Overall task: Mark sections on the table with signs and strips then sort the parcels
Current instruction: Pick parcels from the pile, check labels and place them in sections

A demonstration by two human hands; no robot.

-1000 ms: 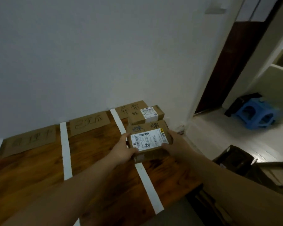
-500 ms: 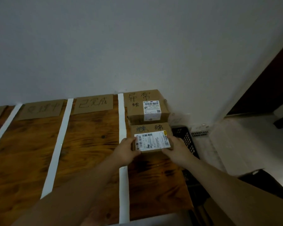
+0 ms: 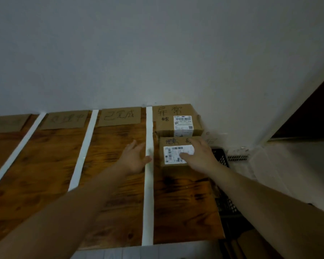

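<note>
Wooden counter [image 3: 45, 165] against a white wall [image 3: 157, 53], split into sections by white strips [image 3: 149, 165] running front to back. Cardboard signs with handwritten characters lie flat at the back edge — one per section, middle one [image 3: 119, 116] clearest.

Rightmost section: two brown parcels, both with white shipping labels. Far parcel [image 3: 180, 126] sits at the wall, partly over that section's sign [image 3: 168, 111]. Near parcel [image 3: 176, 152] is flat on the counter just in front of it, touching or nearly so — can't tell which.

Right hand [image 3: 198, 156] rests on top of the near parcel, fingers [image 3: 185, 156] spread flat over the label, palm down, not gripping. Left hand [image 3: 135, 157] is off the parcel, on the other side of the rightmost strip, fingers wide and empty, thumb tip at the strip's edge.

Black perforated crate [image 3: 223, 184] on the floor past the counter's right edge.
</note>
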